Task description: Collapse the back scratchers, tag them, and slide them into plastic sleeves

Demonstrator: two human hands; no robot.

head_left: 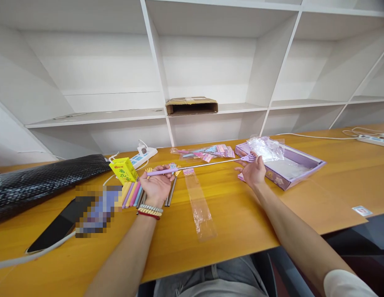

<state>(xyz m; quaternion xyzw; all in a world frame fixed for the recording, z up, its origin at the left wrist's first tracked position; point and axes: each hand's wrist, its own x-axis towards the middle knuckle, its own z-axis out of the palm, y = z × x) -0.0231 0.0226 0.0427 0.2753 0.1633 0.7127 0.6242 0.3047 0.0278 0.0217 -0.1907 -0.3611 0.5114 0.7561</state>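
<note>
An extended back scratcher [210,163] with a purple handle, thin metal rod and purple claw head spans my two hands above the table. My left hand [157,185], palm up, holds the handle, its fingers bent around it. At the other end my right hand [254,170], also palm up, has the claw head at its fingers and thumb. Below the rod lies a long clear plastic sleeve [200,206] with a pink label. Beside my left hand are coloured handles [131,194] in a row and metal rods [171,192] with claw heads, partly hidden by the hand.
Packaged back scratchers [204,152] lie at the back. A purple open box [299,165] holding clear bags [266,147] stands right. On the left are a yellow carton [123,170], a power strip [144,157], a phone [62,222] and a black wrapped bundle [46,181]. Shelving holds a cardboard box [192,106].
</note>
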